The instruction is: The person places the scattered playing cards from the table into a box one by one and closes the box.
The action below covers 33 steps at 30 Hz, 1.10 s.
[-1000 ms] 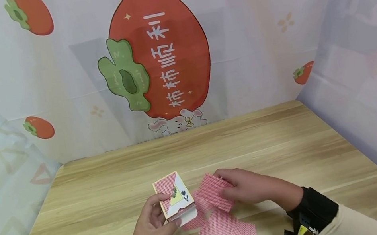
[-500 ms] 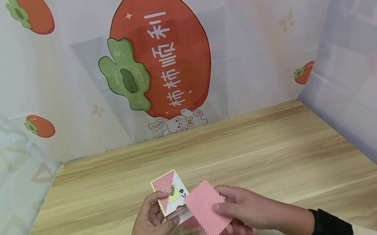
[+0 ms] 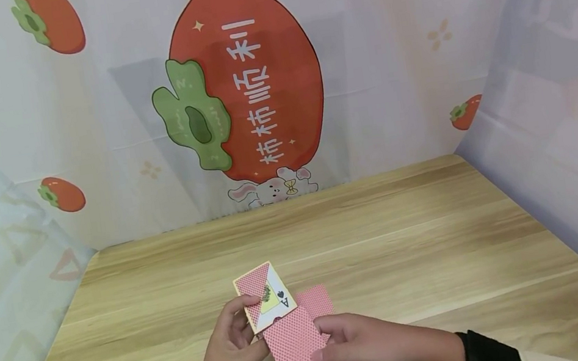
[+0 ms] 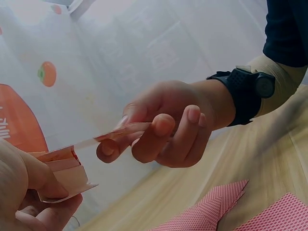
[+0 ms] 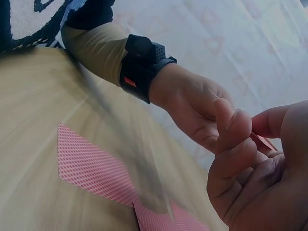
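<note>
In the head view my left hand (image 3: 226, 349) grips a playing-card box (image 3: 271, 299) with an ace of spades on its face, thumb near its lower end. My right hand (image 3: 370, 345) pinches a red-patterned playing card (image 3: 298, 352) between thumb and fingers. The card's far end overlaps the box's lower, opened end. Seen from the left wrist, the card (image 4: 127, 130) appears edge-on and slants down toward the box mouth (image 4: 67, 171), where a white flap (image 4: 72, 191) sticks out. From the right wrist, my fingers hide most of the card.
More red-patterned cards lie face down on the wooden table, one (image 3: 317, 301) beside the box in the head view and others (image 5: 96, 168) under the right hand. A printed cloth backdrop (image 3: 391, 80) stands behind the table. Each wrist wears a black strap (image 5: 144, 72).
My right hand has lifted the card off the pile and carried it left and toward me, turning it to meet the box's opened end. My left hand and the box barely moved.
</note>
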Available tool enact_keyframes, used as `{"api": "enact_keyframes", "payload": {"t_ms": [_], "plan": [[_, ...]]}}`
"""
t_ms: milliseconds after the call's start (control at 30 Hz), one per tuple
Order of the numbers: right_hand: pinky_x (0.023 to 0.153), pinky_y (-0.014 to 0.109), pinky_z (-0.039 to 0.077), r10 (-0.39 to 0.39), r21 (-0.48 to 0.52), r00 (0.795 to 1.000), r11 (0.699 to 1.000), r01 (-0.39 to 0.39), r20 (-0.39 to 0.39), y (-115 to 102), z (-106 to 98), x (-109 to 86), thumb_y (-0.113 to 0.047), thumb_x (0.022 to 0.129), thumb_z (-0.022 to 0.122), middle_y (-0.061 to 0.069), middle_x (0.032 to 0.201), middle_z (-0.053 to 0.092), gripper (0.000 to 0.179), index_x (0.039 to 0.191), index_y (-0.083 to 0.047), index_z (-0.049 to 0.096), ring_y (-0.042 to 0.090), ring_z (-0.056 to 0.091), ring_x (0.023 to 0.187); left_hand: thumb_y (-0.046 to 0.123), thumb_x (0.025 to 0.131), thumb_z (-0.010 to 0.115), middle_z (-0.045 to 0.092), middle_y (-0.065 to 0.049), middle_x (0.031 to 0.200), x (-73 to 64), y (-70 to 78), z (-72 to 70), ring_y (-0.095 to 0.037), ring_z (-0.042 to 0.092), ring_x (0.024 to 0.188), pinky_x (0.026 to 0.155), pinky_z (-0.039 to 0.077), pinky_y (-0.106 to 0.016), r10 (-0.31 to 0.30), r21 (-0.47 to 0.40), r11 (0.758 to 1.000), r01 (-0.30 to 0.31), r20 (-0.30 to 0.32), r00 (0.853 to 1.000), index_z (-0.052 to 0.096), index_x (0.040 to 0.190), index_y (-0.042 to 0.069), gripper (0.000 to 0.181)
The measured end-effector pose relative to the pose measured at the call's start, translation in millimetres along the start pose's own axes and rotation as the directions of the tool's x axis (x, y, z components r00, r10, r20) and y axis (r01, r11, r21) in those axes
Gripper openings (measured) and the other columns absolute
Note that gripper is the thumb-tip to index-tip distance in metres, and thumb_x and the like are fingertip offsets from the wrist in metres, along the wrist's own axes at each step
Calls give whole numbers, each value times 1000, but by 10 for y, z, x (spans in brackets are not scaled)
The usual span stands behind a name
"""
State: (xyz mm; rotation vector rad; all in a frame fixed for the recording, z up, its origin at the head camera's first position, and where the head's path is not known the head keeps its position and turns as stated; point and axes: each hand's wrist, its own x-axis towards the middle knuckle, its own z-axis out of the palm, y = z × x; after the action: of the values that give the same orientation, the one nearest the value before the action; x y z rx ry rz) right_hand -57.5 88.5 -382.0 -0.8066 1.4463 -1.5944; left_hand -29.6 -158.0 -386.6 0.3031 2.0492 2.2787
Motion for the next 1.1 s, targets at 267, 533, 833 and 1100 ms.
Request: {"api": "enact_keyframes", "payload": {"t_ms": [267, 533, 833, 1100], "plan": [[36, 18, 33, -7, 72, 1000, 997, 8, -13, 11, 49, 53, -15, 97, 62, 10, 82, 70, 28, 122, -11, 50, 1, 48, 44, -14, 81, 64, 41, -24, 136, -2, -5, 32, -26, 57, 115, 86, 56, -36, -35, 4, 999, 35, -20, 999, 34, 133, -2, 61], [40, 17, 42, -66, 55, 996, 996, 69, -59, 31, 31, 85, -9, 93, 66, 24, 94, 69, 40, 129, -12, 48, 4, 53, 50, -13, 82, 65, 40, -25, 135, -2, -13, 37, -26, 57, 114, 86, 56, -38, -37, 2, 999, 37, -11, 999, 34, 133, -1, 61], [47, 14, 39, -227, -525, 874, 850, -38, -430, -17, -34, 157, -41, 90, 69, -6, 78, 58, 29, 94, -19, 51, 1, 44, 56, -12, 83, 65, 45, -26, 129, -27, -48, 59, -24, 58, 113, 86, 56, -33, 13, 34, 999, -16, 85, 996, 36, 130, -2, 57], [47, 16, 41, -246, -545, 875, 838, -24, -417, -51, -74, 167, -36, 93, 67, -5, 80, 60, 23, 97, -18, 53, 3, 44, 55, -13, 80, 66, 46, -27, 129, -28, -49, 88, -23, 59, 112, 86, 56, -33, 18, 57, 998, -22, 71, 997, 38, 129, -2, 57]]}}
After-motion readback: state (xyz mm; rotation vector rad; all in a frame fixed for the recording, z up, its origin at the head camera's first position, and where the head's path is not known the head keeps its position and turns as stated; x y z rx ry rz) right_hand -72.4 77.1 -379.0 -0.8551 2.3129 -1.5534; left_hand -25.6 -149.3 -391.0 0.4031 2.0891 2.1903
